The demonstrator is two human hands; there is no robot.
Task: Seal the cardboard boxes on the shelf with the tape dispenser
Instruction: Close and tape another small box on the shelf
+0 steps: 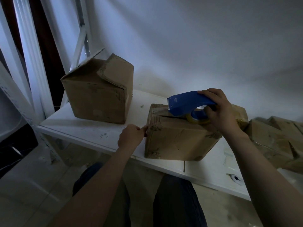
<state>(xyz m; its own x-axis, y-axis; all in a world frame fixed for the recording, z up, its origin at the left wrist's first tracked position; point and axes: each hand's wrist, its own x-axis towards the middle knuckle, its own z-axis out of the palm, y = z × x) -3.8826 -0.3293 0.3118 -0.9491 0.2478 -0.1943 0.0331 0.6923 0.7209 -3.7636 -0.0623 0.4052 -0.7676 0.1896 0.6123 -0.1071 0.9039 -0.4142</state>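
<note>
A cardboard box (177, 138) lies on the white shelf (91, 130) in front of me, its top flaps closed with a seam along the top. My right hand (221, 110) grips the blue tape dispenser (188, 103), which sits on the box's top with its toothed end at the far left edge and its tape roll near my fingers. My left hand (131, 136), fingers curled, presses its fingertips against the box's upper left corner. A second cardboard box (98, 90) stands further left on the shelf with its top flaps partly raised.
More cardboard boxes (275, 138) are piled at the right end of the shelf. A white wall rises behind. A white frame upright (80, 40) stands at the back left. My legs and the tiled floor lie below the shelf's front edge.
</note>
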